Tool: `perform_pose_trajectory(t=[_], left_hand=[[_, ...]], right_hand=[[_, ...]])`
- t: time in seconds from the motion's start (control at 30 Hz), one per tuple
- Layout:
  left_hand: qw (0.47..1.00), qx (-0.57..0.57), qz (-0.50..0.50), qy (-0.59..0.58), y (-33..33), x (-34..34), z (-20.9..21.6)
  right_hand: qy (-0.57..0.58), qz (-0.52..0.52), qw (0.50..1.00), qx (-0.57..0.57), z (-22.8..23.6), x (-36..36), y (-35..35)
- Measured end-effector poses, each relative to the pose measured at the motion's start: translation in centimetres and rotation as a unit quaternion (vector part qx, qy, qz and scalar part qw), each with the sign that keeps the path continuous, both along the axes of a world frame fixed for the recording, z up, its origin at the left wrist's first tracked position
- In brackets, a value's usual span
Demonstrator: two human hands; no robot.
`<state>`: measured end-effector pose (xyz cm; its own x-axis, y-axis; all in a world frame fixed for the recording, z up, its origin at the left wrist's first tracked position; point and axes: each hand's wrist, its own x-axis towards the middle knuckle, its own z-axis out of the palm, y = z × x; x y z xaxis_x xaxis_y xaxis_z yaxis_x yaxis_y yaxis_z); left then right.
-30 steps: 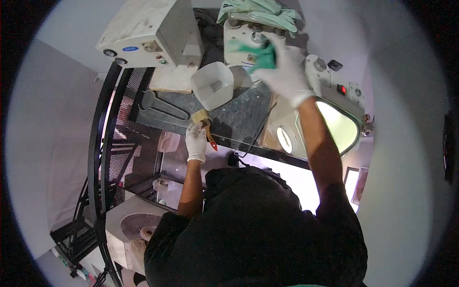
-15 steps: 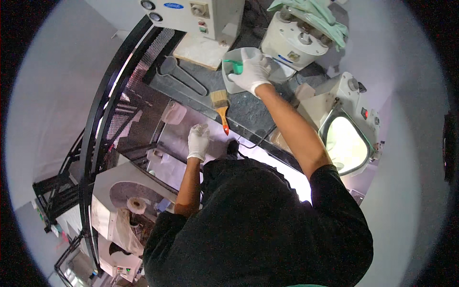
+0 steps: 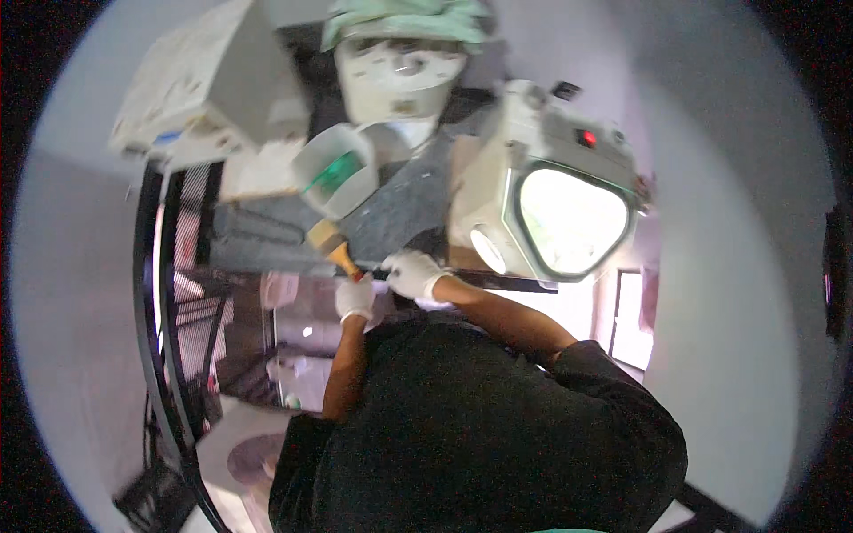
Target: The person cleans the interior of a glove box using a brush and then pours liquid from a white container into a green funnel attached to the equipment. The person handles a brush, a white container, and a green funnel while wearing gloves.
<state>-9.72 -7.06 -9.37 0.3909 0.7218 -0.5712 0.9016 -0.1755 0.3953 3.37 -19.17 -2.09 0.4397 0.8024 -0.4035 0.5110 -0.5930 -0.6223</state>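
My gloved left hand (image 3: 355, 299) is closed at the bench's front edge, just below the red handle end of a paintbrush (image 3: 335, 249). Whether it touches the brush is unclear, and what its fingers hold is hidden. Close to its right is my gloved right hand (image 3: 412, 273), fingers drawn together and pointing left. Something small and dark shows at those fingertips, too blurred to name. The brush lies with pale bristles on the bench and its handle toward me. Behind it, a white translucent tub (image 3: 357, 187) holds a green scoop (image 3: 340, 172).
A white machine with a lit window (image 3: 573, 222) stands at the right of the grey bench (image 3: 409, 206). At the back are a rounded white machine (image 3: 402, 84) under a green cloth (image 3: 404, 22) and a boxy white unit (image 3: 200, 84). Black mesh railing (image 3: 191, 222) runs along the left.
My right hand has left the tub and come down to the bench's front edge beside my left hand. The green scoop stays in the tub. The whole view has turned.
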Motion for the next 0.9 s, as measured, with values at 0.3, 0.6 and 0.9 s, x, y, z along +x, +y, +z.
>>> perform_pose_trajectory(t=[0.3, 0.6, 0.9], left_hand=[[0.990, -0.107, -0.093, -0.026, 3.5, -2.3, -3.7], [0.997, -0.066, -0.047, -0.019, 3.2, -1.1, 0.3], [0.996, 0.001, -0.076, -0.038, 2.3, -1.4, -0.2]], right_hand=[[-0.033, 0.001, 0.975, 0.221, 19.7, 7.1, -6.3], [-0.251, -0.230, 0.900, 0.273, 26.5, 17.5, -7.4], [-0.342, -0.104, 0.920, 0.161, 21.5, 22.0, 9.8]])
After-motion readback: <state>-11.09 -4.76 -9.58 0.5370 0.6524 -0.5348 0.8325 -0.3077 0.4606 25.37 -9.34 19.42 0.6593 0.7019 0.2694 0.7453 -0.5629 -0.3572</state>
